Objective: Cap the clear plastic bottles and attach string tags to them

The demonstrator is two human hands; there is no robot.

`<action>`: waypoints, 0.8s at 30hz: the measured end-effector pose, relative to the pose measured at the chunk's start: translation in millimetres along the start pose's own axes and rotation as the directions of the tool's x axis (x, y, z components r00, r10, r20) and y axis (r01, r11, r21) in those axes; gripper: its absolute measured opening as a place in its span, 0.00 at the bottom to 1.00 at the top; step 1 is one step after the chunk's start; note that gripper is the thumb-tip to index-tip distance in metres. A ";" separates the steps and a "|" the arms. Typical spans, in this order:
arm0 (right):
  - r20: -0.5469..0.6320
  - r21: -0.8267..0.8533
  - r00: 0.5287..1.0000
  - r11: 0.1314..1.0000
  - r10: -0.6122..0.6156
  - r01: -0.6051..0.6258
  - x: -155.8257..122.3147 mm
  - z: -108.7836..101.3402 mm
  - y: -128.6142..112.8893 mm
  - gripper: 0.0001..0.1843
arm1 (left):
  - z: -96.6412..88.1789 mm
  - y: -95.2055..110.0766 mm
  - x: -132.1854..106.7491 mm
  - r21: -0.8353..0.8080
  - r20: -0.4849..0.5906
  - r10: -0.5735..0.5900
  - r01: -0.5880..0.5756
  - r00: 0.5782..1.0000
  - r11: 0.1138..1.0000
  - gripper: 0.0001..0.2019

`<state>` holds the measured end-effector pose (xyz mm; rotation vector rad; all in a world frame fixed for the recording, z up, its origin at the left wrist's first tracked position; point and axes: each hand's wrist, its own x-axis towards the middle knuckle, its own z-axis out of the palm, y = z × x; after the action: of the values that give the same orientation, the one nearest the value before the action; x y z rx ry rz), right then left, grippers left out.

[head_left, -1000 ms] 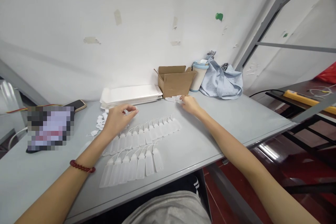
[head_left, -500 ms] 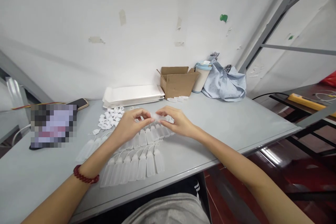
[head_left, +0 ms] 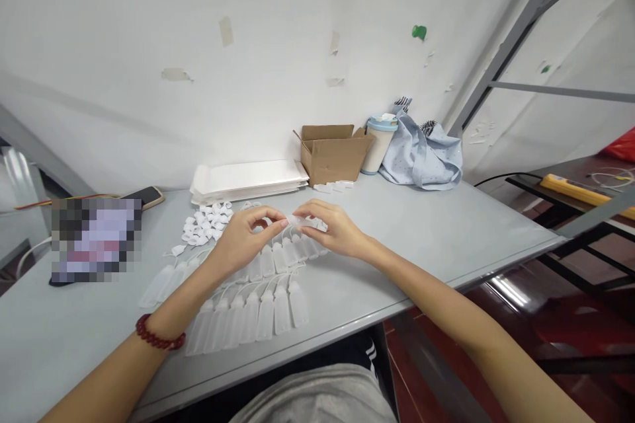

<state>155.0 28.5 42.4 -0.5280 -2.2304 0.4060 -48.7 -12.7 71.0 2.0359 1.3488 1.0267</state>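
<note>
Between the fingertips of both hands is a small translucent white plastic piece (head_left: 294, 220), mostly covered by the fingers. My left hand (head_left: 248, 232) pinches its left end with thumb and forefinger. My right hand (head_left: 333, 230) pinches the right end the same way. Below the hands lie rows of flat translucent sleeves with thin white loops; the front row (head_left: 248, 318) is in plain sight, and another row (head_left: 278, 258) is partly hidden beneath the hands. More sleeves (head_left: 161, 284) lie left of my forearm. A heap of small white curled pieces (head_left: 206, 223) sits beyond my left wrist.
Along the wall stand a stack of white flat boxes (head_left: 248, 180), an open cardboard box (head_left: 337, 158), a lidded cup (head_left: 378, 149) and a light blue cloth bag (head_left: 421, 155). Several small clear pieces (head_left: 333, 187) lie before the cardboard box. A phone (head_left: 149, 197) and a blurred-out item (head_left: 96, 238) are left.
The whole view has shifted slightly, with objects a little further left. Both hands keep their pinch on the small plastic piece, with hardly any movement.
</note>
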 end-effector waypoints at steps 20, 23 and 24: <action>-0.015 0.098 1.000 0.995 0.022 -0.020 -2.4 5.7 -7.1 0.13 | 4.8 -1.1 -1.5 -0.101 0.015 -0.100 0.101 0.995 0.990 0.12; -0.037 0.265 0.983 0.950 0.179 -0.163 -1.5 7.3 -8.0 0.13 | 5.8 -2.5 -3.0 -0.060 -0.040 -0.069 0.067 0.997 0.996 0.12; -0.040 0.332 0.969 0.917 0.246 -0.219 -1.1 7.9 -8.1 0.13 | 6.7 -3.0 -4.0 -0.017 -0.093 -0.036 0.035 0.995 0.999 0.12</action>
<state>147.7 20.0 40.3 -0.6202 -1.9728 0.8462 -46.0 -15.1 63.5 1.9679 1.4149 1.1259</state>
